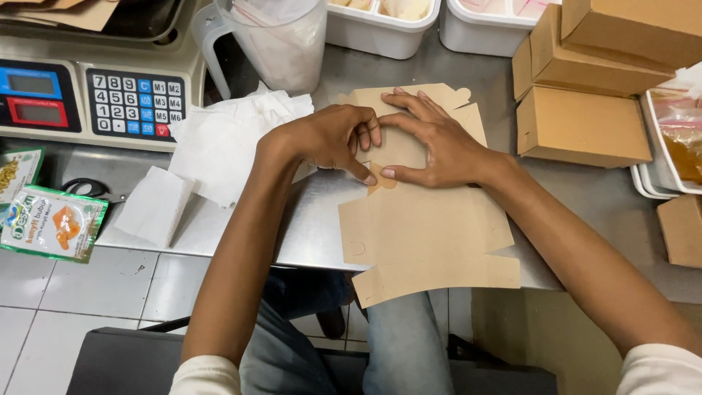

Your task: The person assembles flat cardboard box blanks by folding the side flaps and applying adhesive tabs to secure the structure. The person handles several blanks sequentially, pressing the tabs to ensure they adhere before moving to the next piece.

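A flat, unfolded brown cardboard box blank [424, 227] lies on the steel counter [314, 227], its near flap hanging past the counter's front edge. My left hand [333, 139] presses on the blank's upper left part, fingers curled, thumb and forefinger pinching at a small tab. My right hand [431, 143] lies flat on the blank right beside it, fingers spread, thumb tip meeting the left thumb at the tab.
Folded brown boxes [585, 121] are stacked at the right. White paper sheets [219, 143] lie to the left, near a weighing scale [95, 95], scissors [88, 189] and green sachets [51, 223]. A clear plastic jug [274, 40] and white tubs [384, 25] stand behind.
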